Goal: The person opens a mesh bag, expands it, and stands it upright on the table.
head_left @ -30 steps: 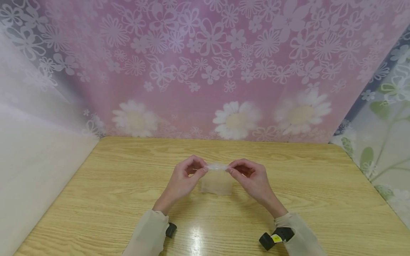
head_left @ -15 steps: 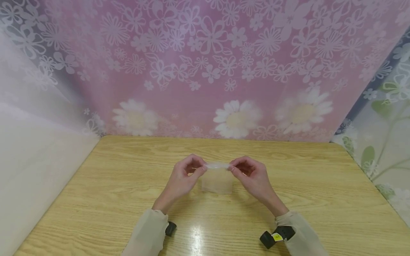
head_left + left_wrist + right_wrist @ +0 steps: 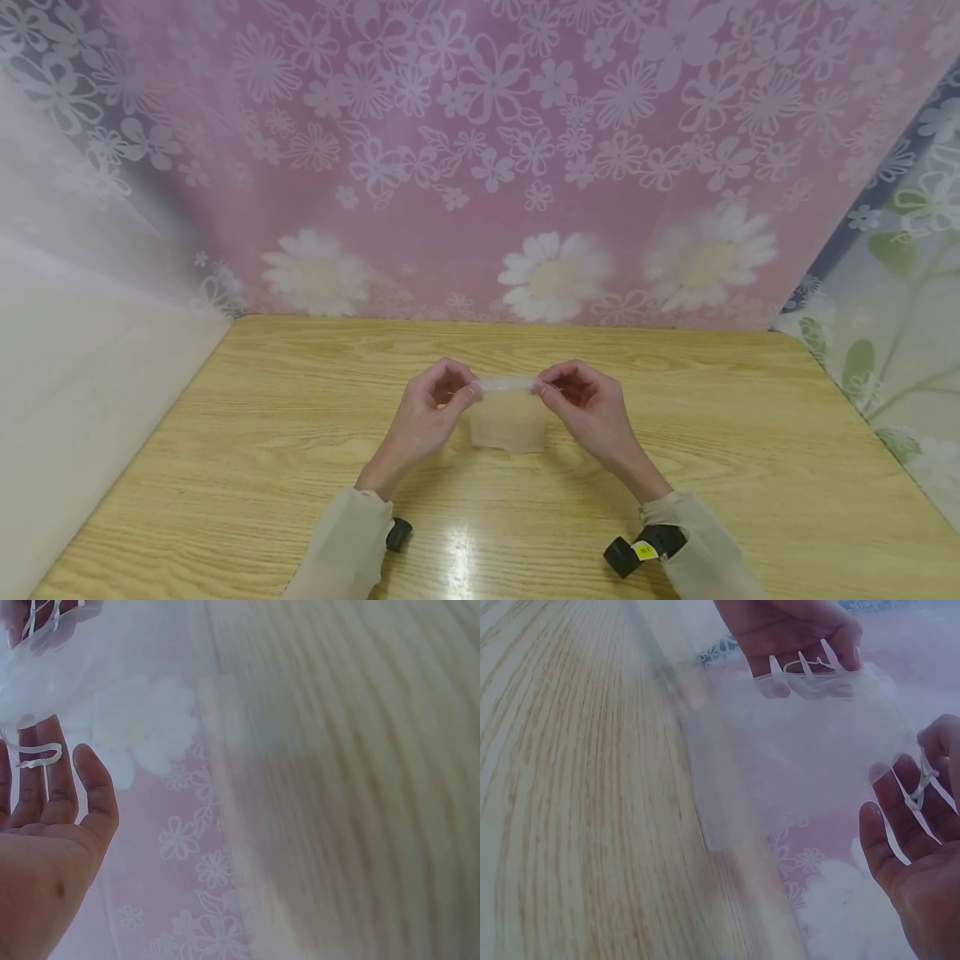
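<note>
A small translucent white pouch point(image 3: 507, 422) hangs upright between the two hands, above the middle of the table. My left hand point(image 3: 422, 421) pinches its upper left corner between thumb and forefinger; my right hand point(image 3: 596, 417) pinches the upper right corner the same way. White drawstrings show at both sides: a string loop point(image 3: 49, 754) lies by the left fingers, and a knotted string point(image 3: 922, 787) crosses the right fingers. In the right wrist view the pouch point(image 3: 780, 750) looks flat, with fingers of the far hand partly showing through it.
The wood-grain table point(image 3: 262, 467) reaches to a pink floral curtain point(image 3: 450, 167) at the back. Pale cloth hangs at the left, a leaf-patterned curtain point(image 3: 892, 333) at the right. Each wrist wears a black device, the right one point(image 3: 622, 557) with a yellow label.
The left fingers have shifted slightly left, and the pouch's top edge looks straighter and a little wider between the hands. Both hands keep their pinch.
</note>
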A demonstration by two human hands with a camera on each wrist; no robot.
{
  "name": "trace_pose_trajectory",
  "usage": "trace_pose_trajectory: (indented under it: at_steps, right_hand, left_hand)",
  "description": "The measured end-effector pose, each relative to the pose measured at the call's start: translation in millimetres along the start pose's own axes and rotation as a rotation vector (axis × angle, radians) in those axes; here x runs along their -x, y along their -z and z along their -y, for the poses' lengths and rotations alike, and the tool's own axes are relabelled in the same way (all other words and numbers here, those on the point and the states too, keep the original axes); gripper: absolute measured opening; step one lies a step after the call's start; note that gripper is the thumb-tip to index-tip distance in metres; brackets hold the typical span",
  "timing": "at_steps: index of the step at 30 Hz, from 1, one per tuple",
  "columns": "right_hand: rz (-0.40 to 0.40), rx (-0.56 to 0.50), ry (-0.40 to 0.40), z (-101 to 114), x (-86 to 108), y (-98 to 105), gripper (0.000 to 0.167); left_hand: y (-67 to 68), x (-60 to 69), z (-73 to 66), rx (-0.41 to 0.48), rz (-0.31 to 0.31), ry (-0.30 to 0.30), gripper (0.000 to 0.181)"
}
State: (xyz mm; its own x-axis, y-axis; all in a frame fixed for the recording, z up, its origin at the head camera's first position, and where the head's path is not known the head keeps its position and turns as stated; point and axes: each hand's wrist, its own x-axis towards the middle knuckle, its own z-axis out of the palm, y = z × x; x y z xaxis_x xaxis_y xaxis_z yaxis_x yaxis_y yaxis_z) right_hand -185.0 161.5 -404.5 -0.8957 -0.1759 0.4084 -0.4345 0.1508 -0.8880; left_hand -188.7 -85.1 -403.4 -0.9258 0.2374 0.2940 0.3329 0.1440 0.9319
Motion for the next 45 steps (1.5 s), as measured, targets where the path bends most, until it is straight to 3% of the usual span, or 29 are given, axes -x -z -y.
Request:
trace_pose_trajectory:
  at_steps: [8,16,38,45]
  right_hand:
    - [-0.006,0.01,-0.02,-1.6,1.3,0.8,0.012]
    - [-0.031,-0.019,0.007,-5.1,3.0,0.0,0.009]
    - [-0.046,-0.017,0.0,1.3,0.5,-1.5,0.007]
    - [-0.042,-0.044,-0.01,0.7,0.8,-0.7,0.007]
  left_hand:
    - [-1.9,-0.3,1.1,0.051,0.015,-0.014,0.009]
    - [-4.3,-0.3,-1.9,0.043,0.049,0.049,0.014]
    - [-1.7,-2.4,3.0,0.062,0.017,-0.056,0.008]
    - [0.9,-1.8,3.4,0.083,0.034,-0.029,0.009]
